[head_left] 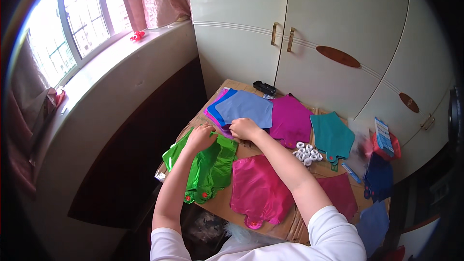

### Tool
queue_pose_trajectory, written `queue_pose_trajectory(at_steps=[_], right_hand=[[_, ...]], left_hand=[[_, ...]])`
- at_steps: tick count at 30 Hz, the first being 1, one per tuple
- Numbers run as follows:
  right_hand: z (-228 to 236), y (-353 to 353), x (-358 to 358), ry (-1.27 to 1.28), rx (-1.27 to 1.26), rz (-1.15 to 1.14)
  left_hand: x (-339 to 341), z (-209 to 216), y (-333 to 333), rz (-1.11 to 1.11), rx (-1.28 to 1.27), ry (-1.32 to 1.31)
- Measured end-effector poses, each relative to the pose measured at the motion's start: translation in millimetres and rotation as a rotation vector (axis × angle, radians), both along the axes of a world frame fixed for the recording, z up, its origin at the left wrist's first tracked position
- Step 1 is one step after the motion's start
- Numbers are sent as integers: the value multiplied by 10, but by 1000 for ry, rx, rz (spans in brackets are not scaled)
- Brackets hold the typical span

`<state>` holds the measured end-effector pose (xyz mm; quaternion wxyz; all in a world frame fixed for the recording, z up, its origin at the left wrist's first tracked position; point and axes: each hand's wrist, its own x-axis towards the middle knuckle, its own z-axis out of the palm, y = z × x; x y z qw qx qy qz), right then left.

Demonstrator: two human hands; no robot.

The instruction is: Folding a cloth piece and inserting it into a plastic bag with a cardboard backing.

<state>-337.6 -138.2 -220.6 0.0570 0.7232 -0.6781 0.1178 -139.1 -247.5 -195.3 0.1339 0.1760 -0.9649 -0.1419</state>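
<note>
Shiny green foil balloons (210, 169), flat and uninflated, lie at the table's left front with rounded tabs toward me. My left hand (201, 137) is closed on their far edge, fingers curled into the crinkled foil. My right hand (244, 129) is closed just to the right, over the near edge of a grey-blue foil balloon (245, 106) and close to the green foil's far right corner. What its fingertips pinch is hidden. Under the grey-blue piece, blue and purple edges stick out. Pink foil balloons (258, 191) lie below my right forearm.
Cardboard (220, 206) covers the table. Magenta (291, 121) and teal (332, 136) foil balloons lie right, beside white ribbon rolls (307, 153). A black case (264, 87) sits at the back. A red basket (394, 147) stands far right, near white cabinets (348, 19).
</note>
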Motion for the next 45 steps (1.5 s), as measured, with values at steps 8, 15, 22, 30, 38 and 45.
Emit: queue_pose_trajectory(at_steps=[8, 15, 22, 30, 38, 45], right_hand=[[-76, -13, -112, -579, -100, -349], [-98, -28, -123, -767, -140, -427], [-125, -9, -137, -827, -175, -444], [-248, -57, -269, -1004, -146, -394], [-282, -122, -385, -1313, -318, -367], [599, 218, -1109, -1201, -833, -507]], left_hand=[[-178, -60, 136, 1, -31, 113], [-430, -184, 55, -39, -103, 76], [-474, -130, 200, -46, -332, 186], [-561, -252, 49, -53, -280, 32], [-615, -276, -33, 136, -226, -249], [-709, -129, 52, 175, -146, -371]])
